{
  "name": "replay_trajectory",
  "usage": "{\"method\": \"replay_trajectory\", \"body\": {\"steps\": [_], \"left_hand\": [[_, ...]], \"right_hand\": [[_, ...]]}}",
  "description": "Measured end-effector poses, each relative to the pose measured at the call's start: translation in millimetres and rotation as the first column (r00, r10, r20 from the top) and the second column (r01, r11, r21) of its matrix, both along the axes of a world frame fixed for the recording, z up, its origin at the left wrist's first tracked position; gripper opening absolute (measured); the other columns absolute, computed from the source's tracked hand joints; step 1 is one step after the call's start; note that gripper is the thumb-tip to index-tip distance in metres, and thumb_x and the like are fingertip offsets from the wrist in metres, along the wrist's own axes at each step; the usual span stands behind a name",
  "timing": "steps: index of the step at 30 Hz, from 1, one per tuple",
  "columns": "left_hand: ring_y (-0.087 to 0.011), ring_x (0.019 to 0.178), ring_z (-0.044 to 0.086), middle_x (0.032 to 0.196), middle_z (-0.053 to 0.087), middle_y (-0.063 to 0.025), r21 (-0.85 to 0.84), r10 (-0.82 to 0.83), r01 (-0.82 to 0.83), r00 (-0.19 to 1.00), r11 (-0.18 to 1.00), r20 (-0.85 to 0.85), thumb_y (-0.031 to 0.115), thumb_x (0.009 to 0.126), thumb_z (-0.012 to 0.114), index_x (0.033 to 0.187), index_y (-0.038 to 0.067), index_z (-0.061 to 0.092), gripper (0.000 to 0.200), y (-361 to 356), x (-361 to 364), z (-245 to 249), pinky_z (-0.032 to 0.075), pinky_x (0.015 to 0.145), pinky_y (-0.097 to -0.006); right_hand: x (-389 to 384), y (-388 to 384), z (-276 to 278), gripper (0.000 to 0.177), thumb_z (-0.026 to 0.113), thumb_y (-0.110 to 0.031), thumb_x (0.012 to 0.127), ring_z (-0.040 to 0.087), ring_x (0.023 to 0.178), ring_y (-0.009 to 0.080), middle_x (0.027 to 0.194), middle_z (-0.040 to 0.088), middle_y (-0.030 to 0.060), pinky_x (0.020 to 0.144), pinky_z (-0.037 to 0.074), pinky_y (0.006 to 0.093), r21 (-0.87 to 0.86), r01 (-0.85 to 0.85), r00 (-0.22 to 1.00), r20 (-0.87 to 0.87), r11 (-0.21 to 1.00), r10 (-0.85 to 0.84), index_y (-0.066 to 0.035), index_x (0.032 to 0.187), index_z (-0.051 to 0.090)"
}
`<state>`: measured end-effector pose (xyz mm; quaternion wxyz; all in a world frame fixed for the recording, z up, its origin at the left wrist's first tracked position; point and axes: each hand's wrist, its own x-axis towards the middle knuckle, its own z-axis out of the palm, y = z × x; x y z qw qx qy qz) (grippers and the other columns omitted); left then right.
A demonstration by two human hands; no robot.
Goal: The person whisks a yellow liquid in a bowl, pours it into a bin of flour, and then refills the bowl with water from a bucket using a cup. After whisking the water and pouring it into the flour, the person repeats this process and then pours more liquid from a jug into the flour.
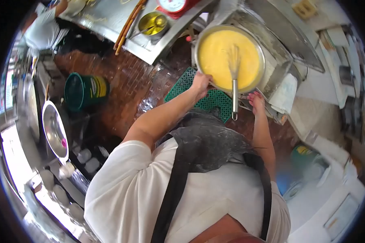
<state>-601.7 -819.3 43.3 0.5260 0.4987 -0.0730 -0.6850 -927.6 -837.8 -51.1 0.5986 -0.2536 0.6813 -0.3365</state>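
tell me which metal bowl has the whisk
The wide bowl of yellow mixture at the left hand: the whisk crosses its rim. The small counter bowl and far-left bowl show no whisk.

The metal tabletop (144, 49) is carrying a pot (161, 34) near its corner, brown sticks (128, 27) are lying just beside that with their ends poking past the edge, and a red scale (175, 7) is standing close by! Down below, the brown floor (123, 95) is gleaming in patches, a green bucket (85, 91) is resting on it, and a green mat (218, 101) full of holes is spreading out! The bowl (263, 67) is sitting by a metal unit (276, 72); whether that is bearing it, nobody can tell.
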Motion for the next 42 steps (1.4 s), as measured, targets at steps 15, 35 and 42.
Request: {"method": "replay_trajectory", "body": {"steps": [15, 35, 42], "left_hand": [[-0.0273, 0.094, 0.061, 0.113, 0.056, -0.0094, -0.043, -0.048, 0.047, 0.999, 0.998, -0.018, -0.009, 0.076, 0.049, 0.135, 0.016, 0.041, 0.065, -22.9, -15.7, -1.4, 0.059, 0.070, -0.0504], [-0.0346, 0.097, 0.066, 0.116, 0.057, -0.0170, -0.063, -0.102, 0.102, 0.995, 0.993, -0.001, -0.007, 0.081, 0.049, 0.135, 0.003, 0.038, 0.055, -17.6, -4.9, 3.4, 0.061, 0.076, -0.0554], [-0.0391, 0.103, 0.065, 0.120, 0.057, -0.0219, -0.002, -0.167, 0.168, 0.983, 0.986, -0.081, -0.006, 0.082, 0.049, 0.133, -0.007, 0.040, 0.051, -26.8, 15.8, -20.1, 0.058, 0.085, -0.0598]], "right_hand": [[-0.2, 9.4, 42.2, 0.032, 0.052, -0.013, 0.096, 0.067, 0.084, 0.0165, 0.102, 0.067, 0.0050, 0.072, 0.053, 0.0325, 0.158, -0.173, 0.973, -0.128, 0.972, 0.194, -0.008, 0.127, 0.055], [107.4, 8.0, 197.5, 0.074, 0.067, -0.016, 0.087, 0.065, 0.102, 0.0476, 0.120, 0.062, 0.0307, 0.087, 0.052, 0.0537, 0.349, -0.716, 0.129, -0.785, 0.604, 0.606, -0.001, 0.148, 0.027], [68.4, 12.4, 243.8, 0.047, 0.050, -0.023, 0.100, 0.066, 0.092, 0.0452, 0.098, 0.067, 0.0277, 0.080, 0.053, 0.0529, 0.365, -0.760, 0.005, -0.824, 0.538, 0.566, -0.015, 0.146, 0.043]]}}
